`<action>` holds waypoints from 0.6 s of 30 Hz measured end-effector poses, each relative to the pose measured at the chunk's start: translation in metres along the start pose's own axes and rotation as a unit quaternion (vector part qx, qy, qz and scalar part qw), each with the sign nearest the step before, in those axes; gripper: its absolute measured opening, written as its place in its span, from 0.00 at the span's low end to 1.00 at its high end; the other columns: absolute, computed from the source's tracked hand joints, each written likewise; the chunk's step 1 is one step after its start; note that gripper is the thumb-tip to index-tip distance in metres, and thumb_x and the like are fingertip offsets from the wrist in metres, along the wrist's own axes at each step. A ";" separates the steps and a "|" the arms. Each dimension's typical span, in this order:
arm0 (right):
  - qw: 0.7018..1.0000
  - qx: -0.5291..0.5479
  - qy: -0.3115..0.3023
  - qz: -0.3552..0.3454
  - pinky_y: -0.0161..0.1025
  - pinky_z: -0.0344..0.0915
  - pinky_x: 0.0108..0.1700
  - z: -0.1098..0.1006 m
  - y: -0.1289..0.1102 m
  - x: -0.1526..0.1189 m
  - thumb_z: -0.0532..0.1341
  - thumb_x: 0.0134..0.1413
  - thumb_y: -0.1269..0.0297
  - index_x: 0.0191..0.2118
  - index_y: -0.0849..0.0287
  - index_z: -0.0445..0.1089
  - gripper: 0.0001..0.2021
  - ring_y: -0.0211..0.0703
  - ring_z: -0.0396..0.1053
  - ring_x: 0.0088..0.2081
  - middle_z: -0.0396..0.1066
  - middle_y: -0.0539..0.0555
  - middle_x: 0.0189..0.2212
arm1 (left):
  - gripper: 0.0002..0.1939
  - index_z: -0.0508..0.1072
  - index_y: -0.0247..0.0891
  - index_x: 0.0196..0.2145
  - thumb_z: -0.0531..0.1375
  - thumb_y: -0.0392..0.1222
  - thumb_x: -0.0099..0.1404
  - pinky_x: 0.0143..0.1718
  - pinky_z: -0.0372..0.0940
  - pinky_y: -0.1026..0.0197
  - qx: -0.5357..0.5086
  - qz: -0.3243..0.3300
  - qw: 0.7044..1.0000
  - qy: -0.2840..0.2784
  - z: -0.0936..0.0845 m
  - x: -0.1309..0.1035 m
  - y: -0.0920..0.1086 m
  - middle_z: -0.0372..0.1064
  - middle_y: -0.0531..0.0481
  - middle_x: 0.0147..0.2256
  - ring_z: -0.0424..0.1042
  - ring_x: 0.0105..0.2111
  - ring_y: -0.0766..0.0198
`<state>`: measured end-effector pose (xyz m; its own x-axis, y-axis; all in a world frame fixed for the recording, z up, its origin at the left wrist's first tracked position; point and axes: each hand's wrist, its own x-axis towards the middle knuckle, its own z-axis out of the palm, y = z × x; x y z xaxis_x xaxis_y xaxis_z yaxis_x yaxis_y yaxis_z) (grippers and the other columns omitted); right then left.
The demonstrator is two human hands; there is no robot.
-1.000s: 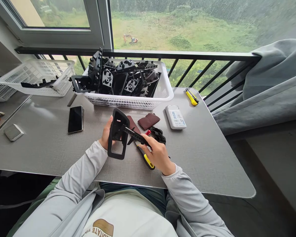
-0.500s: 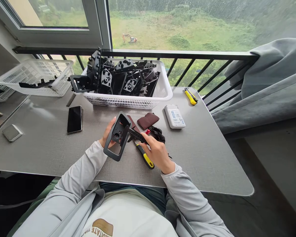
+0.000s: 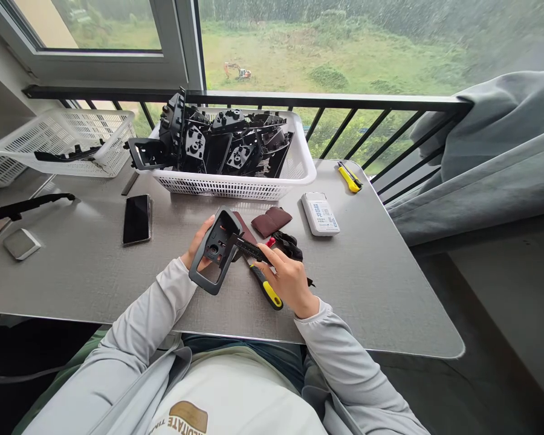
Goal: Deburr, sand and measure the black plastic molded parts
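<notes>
My left hand (image 3: 198,244) is closed round the left side of a dark plastic frame part (image 3: 203,281), which is tilted over the table. In my right hand (image 3: 291,283) is a black caliper-like tool (image 3: 252,248), its jaws against the right edge of the frame part. Below the tool lies a yellow-and-black handle (image 3: 271,294) on the table. Beside my right hand is a black bundle (image 3: 289,245) with a red piece. Dark red folded sandpaper-like pieces (image 3: 272,221) lie just behind it.
A white basket (image 3: 236,188) of black plastic parts stands at the back, another basket (image 3: 68,130) to its left. On the grey table (image 3: 367,290) are a phone (image 3: 136,219), a white box (image 3: 321,214), a yellow cutter (image 3: 350,177) and a small square object (image 3: 22,244).
A long black part has come into view at the far left edge, above the square object. My hands, the frame part and the tool have hardly moved.
</notes>
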<state>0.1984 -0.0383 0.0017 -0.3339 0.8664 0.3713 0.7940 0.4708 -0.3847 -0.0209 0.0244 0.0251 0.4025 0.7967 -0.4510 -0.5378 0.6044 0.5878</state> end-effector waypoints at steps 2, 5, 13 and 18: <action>1.000 -0.004 -0.007 0.000 0.34 0.59 0.27 -0.001 -0.001 -0.001 0.46 0.69 0.49 0.57 0.60 0.69 0.25 0.38 0.66 0.24 0.70 0.55 0.27 | 0.20 0.77 0.33 0.34 0.55 0.53 0.67 0.13 0.63 0.65 0.003 0.000 1.000 0.007 -0.001 0.000 0.000 0.76 0.44 0.26 0.72 0.18 0.62; 1.000 -0.001 -0.009 0.001 0.34 0.58 0.27 -0.004 -0.002 -0.002 0.45 0.68 0.48 0.57 0.61 0.69 0.27 0.38 0.66 0.23 0.70 0.54 0.26 | 0.20 0.77 0.33 0.33 0.56 0.53 0.66 0.13 0.63 0.65 0.005 -0.001 1.000 0.022 0.000 0.001 -0.001 0.76 0.45 0.26 0.71 0.18 0.62; 1.000 0.016 -0.018 0.019 0.35 0.61 0.29 -0.001 -0.002 -0.003 0.49 0.68 0.50 0.58 0.60 0.68 0.24 0.41 0.69 0.26 0.73 0.56 0.29 | 0.20 0.76 0.33 0.32 0.55 0.53 0.67 0.11 0.60 0.66 0.003 -0.002 1.000 0.020 0.000 0.000 -0.001 0.75 0.45 0.24 0.71 0.17 0.63; 1.000 0.021 -0.012 0.017 0.35 0.62 0.29 -0.002 -0.002 -0.002 0.48 0.68 0.49 0.57 0.60 0.69 0.25 0.40 0.70 0.26 0.74 0.56 0.29 | 0.20 0.76 0.33 0.33 0.55 0.53 0.67 0.14 0.62 0.65 0.004 -0.001 1.000 0.018 0.001 0.000 -0.001 0.76 0.44 0.26 0.72 0.18 0.63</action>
<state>0.1983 -0.0412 0.0032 -0.3204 0.8852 0.3374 0.7833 0.4478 -0.4312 -0.0197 0.0239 0.0255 0.3771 0.7947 -0.4756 -0.5306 0.6063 0.5924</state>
